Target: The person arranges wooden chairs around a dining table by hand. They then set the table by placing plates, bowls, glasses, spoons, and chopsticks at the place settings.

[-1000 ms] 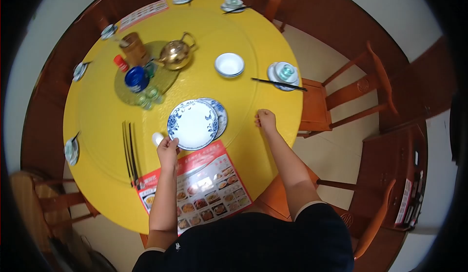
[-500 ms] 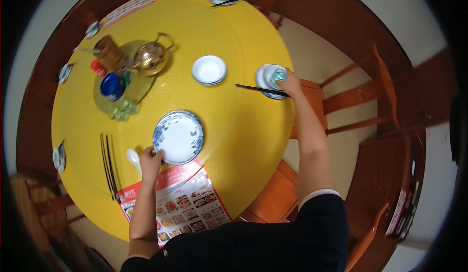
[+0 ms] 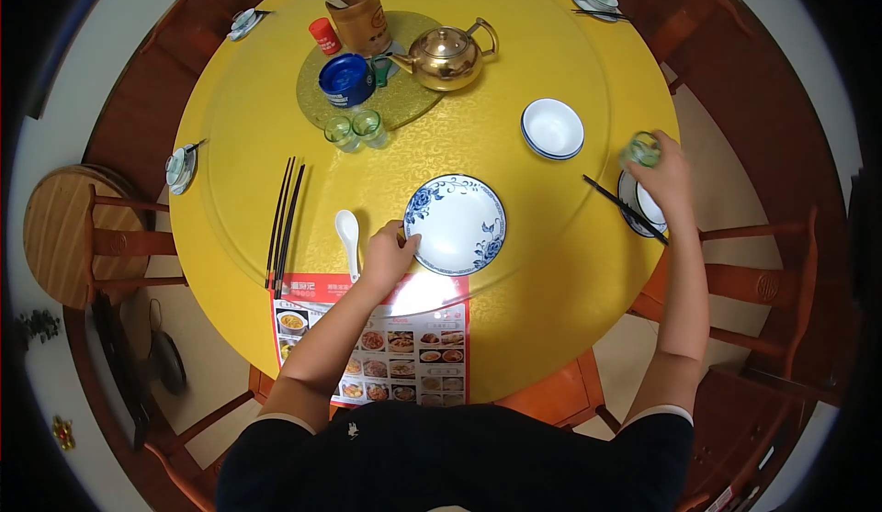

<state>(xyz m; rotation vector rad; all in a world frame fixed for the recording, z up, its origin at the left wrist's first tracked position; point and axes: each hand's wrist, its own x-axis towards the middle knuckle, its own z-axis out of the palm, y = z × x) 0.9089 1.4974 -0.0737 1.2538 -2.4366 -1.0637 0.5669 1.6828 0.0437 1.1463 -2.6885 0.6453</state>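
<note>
My left hand [image 3: 390,253] grips the left edge of a white plate with blue flowers [image 3: 459,227], thumb over the rim; the plate rests on the yellow table. At the right edge of the table, my right hand [image 3: 663,174] is closed around a small greenish glass [image 3: 640,150]. Just below that hand, a bowl [image 3: 650,207] sits on a blue-rimmed plate [image 3: 628,220], partly hidden by my wrist. Black chopsticks [image 3: 625,209] lie across this setting. A white spoon [image 3: 347,241] lies left of my left hand.
White bowls [image 3: 553,128] stand stacked between my hands, farther back. The raised centre carries a brass teapot [image 3: 446,57], blue ashtray [image 3: 347,80], wooden holder [image 3: 359,21], red container [image 3: 323,36] and two glasses [image 3: 355,132]. Black chopsticks [image 3: 287,227] and a menu sheet [image 3: 400,351] lie nearer.
The view has turned, so the table appears shifted. My right hand has raised the glass out of the bowl on the right-hand setting. My left hand still holds the plate's edge.
</note>
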